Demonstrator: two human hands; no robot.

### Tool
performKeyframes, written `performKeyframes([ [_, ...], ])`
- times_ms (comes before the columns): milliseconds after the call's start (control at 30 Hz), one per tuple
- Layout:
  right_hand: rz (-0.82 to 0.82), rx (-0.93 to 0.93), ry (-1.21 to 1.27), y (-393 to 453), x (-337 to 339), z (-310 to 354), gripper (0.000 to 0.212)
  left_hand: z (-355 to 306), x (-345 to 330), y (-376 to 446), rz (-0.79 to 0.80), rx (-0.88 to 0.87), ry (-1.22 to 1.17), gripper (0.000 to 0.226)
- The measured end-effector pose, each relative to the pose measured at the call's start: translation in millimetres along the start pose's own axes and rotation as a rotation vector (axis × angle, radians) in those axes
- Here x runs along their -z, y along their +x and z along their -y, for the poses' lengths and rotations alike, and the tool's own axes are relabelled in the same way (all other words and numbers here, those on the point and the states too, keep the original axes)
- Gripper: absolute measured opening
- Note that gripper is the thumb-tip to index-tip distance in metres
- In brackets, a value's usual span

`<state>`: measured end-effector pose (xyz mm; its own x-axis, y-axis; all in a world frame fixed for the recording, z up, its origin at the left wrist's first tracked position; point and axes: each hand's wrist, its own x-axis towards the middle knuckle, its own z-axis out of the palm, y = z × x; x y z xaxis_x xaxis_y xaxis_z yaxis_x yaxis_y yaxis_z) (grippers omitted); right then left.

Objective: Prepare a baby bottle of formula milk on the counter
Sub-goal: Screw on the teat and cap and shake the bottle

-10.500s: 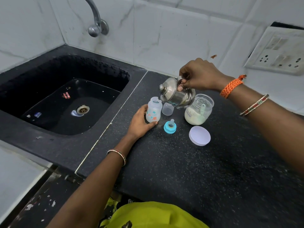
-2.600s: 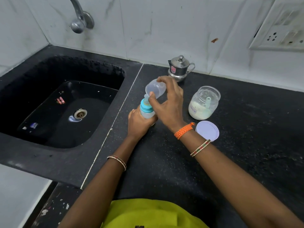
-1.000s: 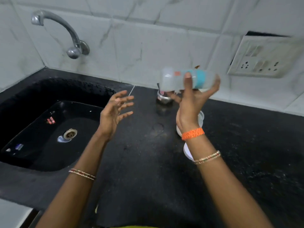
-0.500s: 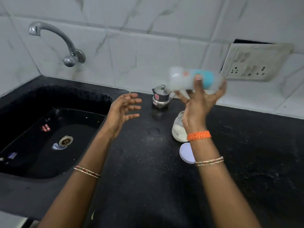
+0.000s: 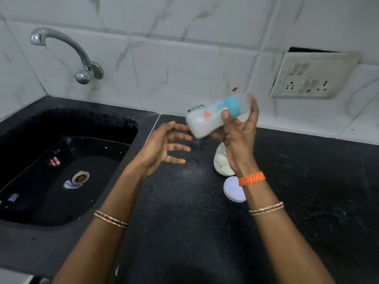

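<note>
1. The right hand point(image 5: 239, 144) holds the capped baby bottle point(image 5: 217, 115) in the air above the black tabletop point(image 5: 184, 222), its fingers point(image 5: 253, 113) curled around the blue collar end.
2. The bottle lies almost on its side, base pointing toward the sink point(image 5: 61, 171) and tipped slightly down, with white milk pooled in that end.
3. The left hand point(image 5: 164, 146) is empty, fingers spread wide, its fingertips just beside the bottle's base; whether they touch cannot be told.
4. Below the bottle, the formula jar point(image 5: 221, 162) stands on the tabletop, partly hidden by the right wrist.
5. The jar's white lid point(image 5: 232, 191) lies flat just nearer the person than the jar.
</note>
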<state>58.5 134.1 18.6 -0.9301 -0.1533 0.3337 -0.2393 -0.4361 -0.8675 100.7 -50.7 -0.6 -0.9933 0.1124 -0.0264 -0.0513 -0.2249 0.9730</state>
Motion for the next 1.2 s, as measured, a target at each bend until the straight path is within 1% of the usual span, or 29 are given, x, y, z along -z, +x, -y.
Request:
performKeyframes([
  [33, -0.016, -0.009, 0.015, 2, 0, 1, 0.069, 1, -2, -1, 0.032, 0.019, -0.002, 0.037],
  [67, 0.015, -0.03, -0.016, 5, 1, 2, 0.068, 3, -3, -3, 0.04, 0.029, 0.003, 0.036],
  [133, 0.122, -0.095, -0.1, 10, 10, 1, 0.059, 8, -4, -3, -0.023, 0.004, -0.05, 0.028],
  [200, 0.154, -0.168, -0.067, 12, 15, 1, 0.051, 11, -5, -2, -0.093, -0.043, -0.179, 0.016],
  [267, 0.142, -0.177, 0.006, 11, 5, -1, 0.056, 13, -8, 0, -0.07, -0.06, -0.24, 0.016],
  [300, 0.106, -0.15, 0.021, 10, -2, -4, 0.061, 15, -12, 1, -0.045, -0.065, -0.223, 0.017],
  [367, 0.018, -0.058, -0.048, 12, -13, -6, 0.072, 20, -21, 1, -0.033, -0.111, -0.129, 0.018],
  [433, -0.04, 0.019, -0.212, 17, -16, -9, 0.084, 19, -27, -1, -0.108, -0.224, 0.038, 0.019],
  [500, -0.108, -0.027, -0.313, 21, -15, -10, 0.089, 14, -28, -1, -0.166, -0.343, 0.233, 0.02],
  [533, -0.158, -0.088, -0.298, 20, -14, -11, 0.087, 10, -29, -2, -0.151, -0.381, 0.296, 0.018],
  [567, -0.233, -0.154, -0.212, 19, -13, -11, 0.081, 5, -32, -3, -0.116, -0.408, 0.341, 0.013],
  [600, -0.333, -0.226, -0.034, 19, -11, -9, 0.07, 1, -34, -3, -0.085, -0.433, 0.37, 0.009],
  [667, -0.544, -0.329, 0.548, 24, -8, -2, 0.047, -7, -35, -2, -0.095, -0.481, 0.37, 0.01],
  [700, -0.629, -0.325, 0.797, 27, -6, 0, 0.042, -10, -35, -1, -0.127, -0.484, 0.337, 0.012],
  [733, -0.666, -0.321, 0.917, 26, -6, 3, 0.039, -12, -34, 0, -0.161, -0.471, 0.293, 0.014],
  [767, -0.633, -0.328, 0.921, 22, -6, 7, 0.034, -13, -32, 2, -0.19, -0.453, 0.256, 0.017],
  [800, -0.526, -0.354, 0.859, 18, -8, 10, 0.029, -13, -29, 4, -0.217, -0.431, 0.231, 0.019],
  [867, -0.157, -0.412, 0.608, 5, -11, 12, 0.024, -9, -22, 7, -0.265, -0.385, 0.214, 0.022],
  [900, -0.03, -0.397, 0.513, 0, -11, 15, 0.022, -6, -18, 7, -0.29, -0.367, 0.202, 0.023],
  [933, -0.013, -0.364, 0.481, 1, -11, 18, 0.019, -4, -16, 7, -0.314, -0.358, 0.186, 0.024],
  [967, -0.084, -0.344, 0.516, 5, -13, 22, 0.018, -3, -14, 6, -0.327, -0.354, 0.167, 0.024],
  [1033, -0.37, -0.35, 0.768, 18, -15, 30, 0.025, -2, -12, 4, -0.334, -0.346, 0.139, 0.024],
  [1067, -0.474, -0.345, 0.856, 22, -13, 31, 0.032, -1, -11, 2, -0.335, -0.34, 0.134, 0.024],
  [1100, -0.471, -0.367, 0.876, 23, -11, 30, 0.039, -1, -10, 2, -0.333, -0.336, 0.138, 0.023],
  [1133, -0.368, -0.406, 0.82, 22, -11, 29, 0.041, -1, -10, 1, -0.328, -0.335, 0.146, 0.023],
  [1167, -0.229, -0.436, 0.709, 18, -10, 28, 0.039, -2, -9, 1, -0.325, -0.332, 0.152, 0.023],
  [1200, -0.124, -0.43, 0.62, 14, -10, 26, 0.036, -3, -8, 2, -0.326, -0.328, 0.156, 0.023],
])
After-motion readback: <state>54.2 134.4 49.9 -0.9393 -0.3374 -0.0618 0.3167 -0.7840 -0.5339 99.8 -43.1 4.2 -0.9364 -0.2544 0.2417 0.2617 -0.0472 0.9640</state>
